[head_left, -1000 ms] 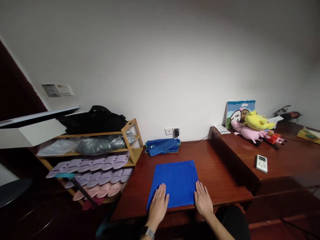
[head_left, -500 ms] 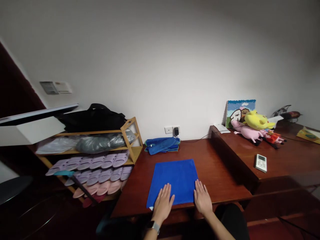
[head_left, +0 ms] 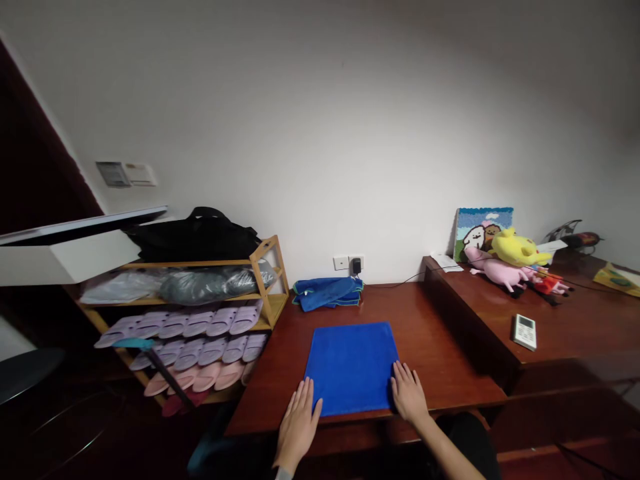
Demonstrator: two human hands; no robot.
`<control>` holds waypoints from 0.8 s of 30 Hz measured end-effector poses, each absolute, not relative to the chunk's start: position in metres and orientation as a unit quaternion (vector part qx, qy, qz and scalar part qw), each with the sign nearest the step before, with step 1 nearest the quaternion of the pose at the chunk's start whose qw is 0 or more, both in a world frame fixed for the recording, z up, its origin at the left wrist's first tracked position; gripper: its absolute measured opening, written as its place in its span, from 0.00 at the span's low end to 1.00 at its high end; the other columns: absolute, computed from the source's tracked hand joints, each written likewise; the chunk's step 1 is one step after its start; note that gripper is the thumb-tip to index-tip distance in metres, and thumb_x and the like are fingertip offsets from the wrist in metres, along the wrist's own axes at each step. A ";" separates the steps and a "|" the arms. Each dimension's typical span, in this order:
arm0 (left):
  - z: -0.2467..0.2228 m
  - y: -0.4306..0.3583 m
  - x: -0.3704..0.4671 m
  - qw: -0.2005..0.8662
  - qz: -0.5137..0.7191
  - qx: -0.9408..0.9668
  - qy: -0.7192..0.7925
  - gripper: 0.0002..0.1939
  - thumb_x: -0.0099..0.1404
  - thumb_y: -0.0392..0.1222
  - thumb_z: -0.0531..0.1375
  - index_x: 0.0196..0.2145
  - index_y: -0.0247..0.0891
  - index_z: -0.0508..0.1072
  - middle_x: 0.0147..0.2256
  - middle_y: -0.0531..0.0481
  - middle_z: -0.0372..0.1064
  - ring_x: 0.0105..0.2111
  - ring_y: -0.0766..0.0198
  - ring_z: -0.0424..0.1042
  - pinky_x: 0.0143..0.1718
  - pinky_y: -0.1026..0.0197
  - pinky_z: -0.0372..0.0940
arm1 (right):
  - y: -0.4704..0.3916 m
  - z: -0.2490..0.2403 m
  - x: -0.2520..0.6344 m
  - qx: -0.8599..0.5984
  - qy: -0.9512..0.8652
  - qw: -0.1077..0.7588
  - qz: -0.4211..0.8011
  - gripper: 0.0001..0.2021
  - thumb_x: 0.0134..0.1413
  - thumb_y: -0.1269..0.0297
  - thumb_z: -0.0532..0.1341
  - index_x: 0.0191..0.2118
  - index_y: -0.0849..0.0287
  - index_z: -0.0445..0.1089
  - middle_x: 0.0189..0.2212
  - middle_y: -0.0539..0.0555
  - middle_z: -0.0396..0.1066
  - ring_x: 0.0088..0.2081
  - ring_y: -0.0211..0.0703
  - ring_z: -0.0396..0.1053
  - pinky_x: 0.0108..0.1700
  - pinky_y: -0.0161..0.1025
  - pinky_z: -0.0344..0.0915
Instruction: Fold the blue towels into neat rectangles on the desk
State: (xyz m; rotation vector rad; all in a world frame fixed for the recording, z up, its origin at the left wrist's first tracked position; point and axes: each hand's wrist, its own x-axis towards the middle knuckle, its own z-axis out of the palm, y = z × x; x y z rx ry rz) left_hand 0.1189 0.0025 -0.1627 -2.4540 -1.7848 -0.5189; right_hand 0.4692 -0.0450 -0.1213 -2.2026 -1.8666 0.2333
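A blue cloth (head_left: 353,367) lies flat and squared out on the reddish-brown wooden table (head_left: 425,327), close to its front edge. My left hand (head_left: 299,421) rests at the cloth's lower left side, fingers stretched out and the thumb by the cloth's edge. At the right side, my right hand (head_left: 409,393) lies flat with its fingertips along the cloth's edge. Neither hand grips anything. Farther back, against the wall, sits a loose pile of blue cloths (head_left: 327,293) with greenish edging.
A higher desk (head_left: 480,307) on the right bears plush toys (head_left: 517,250), a picture (head_left: 483,230) and a white remote control (head_left: 525,332). To the left stands a wooden rack (head_left: 273,307) with several slippers (head_left: 210,320) and a black bag (head_left: 200,239). A plug (head_left: 357,265) sits in the wall socket.
My left hand has slid left and slightly down, off the cloth's face to its left edge. My right hand stays by the right edge. The whole view has shifted slightly.
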 end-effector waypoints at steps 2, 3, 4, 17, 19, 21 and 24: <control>-0.164 0.003 0.119 0.034 -0.170 -0.796 -0.580 0.35 0.76 0.57 0.43 0.72 0.34 0.57 0.72 0.42 0.52 0.72 0.52 0.52 0.72 0.44 0.53 | -0.034 -0.114 0.471 -0.753 -0.640 0.132 0.082 0.32 0.71 0.56 0.38 0.74 0.61 0.51 0.74 0.54 0.48 0.75 0.50 0.45 0.74 0.53 0.43; -0.164 0.004 0.117 0.033 -0.169 -0.796 -0.580 0.35 0.76 0.57 0.43 0.72 0.34 0.57 0.72 0.42 0.52 0.72 0.52 0.52 0.72 0.44 0.53 | -0.028 -0.110 0.472 -0.753 -0.639 0.133 0.086 0.32 0.71 0.55 0.37 0.75 0.63 0.49 0.74 0.54 0.47 0.75 0.49 0.44 0.74 0.52 0.42; -0.163 0.004 0.116 0.030 -0.166 -0.796 -0.582 0.35 0.76 0.57 0.43 0.72 0.34 0.57 0.72 0.42 0.52 0.72 0.52 0.51 0.72 0.45 0.53 | -0.023 -0.108 0.472 -0.753 -0.639 0.129 0.092 0.33 0.72 0.55 0.37 0.75 0.64 0.48 0.75 0.54 0.45 0.75 0.49 0.43 0.74 0.51 0.42; -0.110 0.029 0.288 -0.054 -0.158 -0.878 -0.448 0.34 0.78 0.54 0.38 0.72 0.34 0.56 0.72 0.40 0.53 0.72 0.53 0.52 0.72 0.44 0.52 | -0.008 -0.121 0.472 -0.748 -0.646 0.115 0.095 0.33 0.71 0.56 0.39 0.75 0.65 0.45 0.75 0.55 0.42 0.76 0.48 0.40 0.75 0.51 0.39; -0.113 0.028 0.325 -0.072 -0.134 -0.888 -0.433 0.34 0.78 0.54 0.37 0.72 0.33 0.57 0.71 0.39 0.53 0.72 0.53 0.52 0.71 0.44 0.53 | -0.008 -0.120 0.473 -0.744 -0.652 0.107 0.094 0.32 0.70 0.58 0.40 0.75 0.65 0.45 0.75 0.55 0.42 0.76 0.48 0.40 0.75 0.51 0.39; -0.119 0.027 0.343 -0.077 -0.123 -0.887 -0.439 0.35 0.78 0.54 0.36 0.71 0.32 0.57 0.71 0.39 0.54 0.72 0.53 0.52 0.72 0.45 0.53 | -0.008 -0.121 0.474 -0.738 -0.660 0.101 0.093 0.32 0.70 0.60 0.40 0.75 0.66 0.46 0.75 0.54 0.42 0.76 0.48 0.39 0.75 0.51 0.39; -0.125 0.029 0.332 -0.076 -0.116 -0.876 -0.462 0.36 0.78 0.57 0.37 0.72 0.31 0.57 0.72 0.39 0.53 0.72 0.54 0.50 0.73 0.46 0.50 | -0.008 -0.122 0.475 -0.741 -0.657 0.109 0.090 0.32 0.70 0.58 0.40 0.75 0.66 0.46 0.75 0.55 0.43 0.76 0.49 0.40 0.75 0.52 0.39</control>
